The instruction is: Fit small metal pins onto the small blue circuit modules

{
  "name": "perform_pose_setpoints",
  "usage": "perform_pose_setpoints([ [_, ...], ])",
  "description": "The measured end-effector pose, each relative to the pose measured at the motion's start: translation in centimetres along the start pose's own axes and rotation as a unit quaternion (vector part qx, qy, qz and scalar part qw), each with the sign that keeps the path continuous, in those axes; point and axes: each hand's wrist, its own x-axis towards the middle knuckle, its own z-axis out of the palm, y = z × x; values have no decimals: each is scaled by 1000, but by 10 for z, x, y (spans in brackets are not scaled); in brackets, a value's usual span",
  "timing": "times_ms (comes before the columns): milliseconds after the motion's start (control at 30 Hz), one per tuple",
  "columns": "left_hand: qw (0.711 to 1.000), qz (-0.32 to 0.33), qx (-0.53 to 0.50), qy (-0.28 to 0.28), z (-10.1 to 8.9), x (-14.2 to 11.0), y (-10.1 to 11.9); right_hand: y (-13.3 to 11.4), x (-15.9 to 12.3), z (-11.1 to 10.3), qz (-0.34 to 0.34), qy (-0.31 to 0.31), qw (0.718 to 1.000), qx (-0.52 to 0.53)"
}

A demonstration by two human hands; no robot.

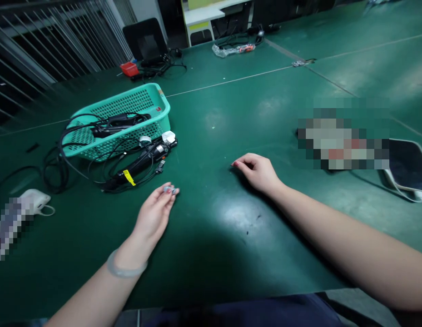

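My left hand (155, 210) is closed in a pinch above the green tabletop (197, 254). Between its thumb and fingers sits a small shiny grey-blue piece (170, 190), too small to name. A pale bangle (126, 268) rings the left wrist. Farther right, my right hand (257, 170) rests on or just over the table, thumb and forefinger pressed together. Whatever those fingertips hold, if anything, is too small to make out. Nearest to the left hand lies a black corded device (142, 161) with a yellow tag.
A turquoise plastic basket (166, 113) with black cabled devices stands at left. A white phone-like object (37, 200) lies at far left, partly pixelated. On the right are a blurred-out item (340, 141) and a dark-screened device (408, 165). Cables and a red box (129, 69) sit farther back.
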Motion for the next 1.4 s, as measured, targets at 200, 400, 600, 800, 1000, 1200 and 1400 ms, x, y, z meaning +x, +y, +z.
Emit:
perform_pose_setpoints([
  [200,969,52,231,63,-48,-5,12,-1,1,-1,-1,-9,1000,19],
  [400,833,177,524,27,-38,-12,21,0,1,-1,-6,-24,1000,13],
  [600,755,247,606,-24,-33,-10,29,0,1,-2,-11,-43,999,14],
  [800,865,186,467,10,-45,5,15,2,1,0,-15,-55,998,23],
  [1000,901,218,371,-62,24,13,-20,0,0,-2,-21,-60,998,13],
  [1200,957,105,184,-198,100,1,-26,-17,-14,-12,-84,-196,971,-104],
  [1400,984,62,72,-151,92,2,-26,-28,-23,-11,-101,-260,952,-125],
])
